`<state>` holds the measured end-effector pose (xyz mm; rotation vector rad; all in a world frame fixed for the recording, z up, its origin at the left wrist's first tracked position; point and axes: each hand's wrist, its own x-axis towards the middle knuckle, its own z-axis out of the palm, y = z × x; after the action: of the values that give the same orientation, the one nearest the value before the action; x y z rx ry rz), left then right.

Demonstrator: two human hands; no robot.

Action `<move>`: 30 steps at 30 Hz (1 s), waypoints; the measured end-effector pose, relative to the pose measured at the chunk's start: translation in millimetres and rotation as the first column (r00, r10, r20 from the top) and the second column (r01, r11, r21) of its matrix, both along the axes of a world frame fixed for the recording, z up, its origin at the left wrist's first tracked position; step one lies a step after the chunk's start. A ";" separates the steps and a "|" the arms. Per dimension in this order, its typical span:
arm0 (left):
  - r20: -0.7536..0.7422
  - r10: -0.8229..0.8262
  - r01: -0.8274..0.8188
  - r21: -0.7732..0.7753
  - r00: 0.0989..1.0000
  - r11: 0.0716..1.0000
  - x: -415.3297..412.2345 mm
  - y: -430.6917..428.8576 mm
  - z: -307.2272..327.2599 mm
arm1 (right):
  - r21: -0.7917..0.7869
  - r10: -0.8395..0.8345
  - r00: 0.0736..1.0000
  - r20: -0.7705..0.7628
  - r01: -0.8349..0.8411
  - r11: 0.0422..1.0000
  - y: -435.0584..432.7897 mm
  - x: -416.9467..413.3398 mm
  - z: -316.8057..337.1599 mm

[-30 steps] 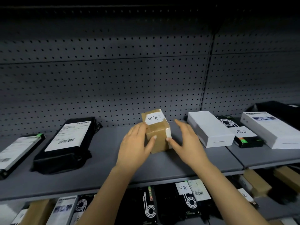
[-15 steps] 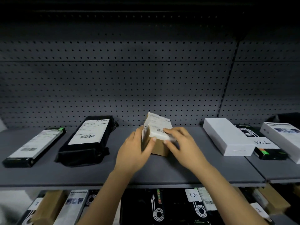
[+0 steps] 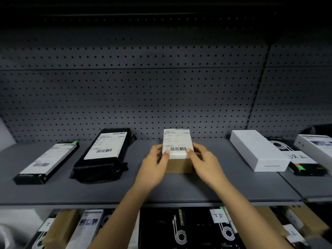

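Head view: we see the cardboard box (image 3: 178, 166) sitting mid-shelf (image 3: 197, 191), its label (image 3: 177, 141) facing up. Our left hand (image 3: 154, 169) and right hand (image 3: 206, 164) grip its sides, thumbs pressing the label's near edge.

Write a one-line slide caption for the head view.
Left hand and right hand grip a cardboard box, its barcode label facing up, on a grey shelf.
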<state>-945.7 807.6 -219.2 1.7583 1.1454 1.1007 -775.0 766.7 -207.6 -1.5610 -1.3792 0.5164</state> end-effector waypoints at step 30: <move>-0.260 -0.010 0.068 0.217 0.966 0.974 15.2 10.3 3.4 | 0.131 -0.142 0.979 0.143 0.124 0.984 10.5 19.8 1.4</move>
<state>-930.6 817.9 -215.7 2.1422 1.1682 1.0319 -755.2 777.2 -206.2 -1.6065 -1.3812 0.2313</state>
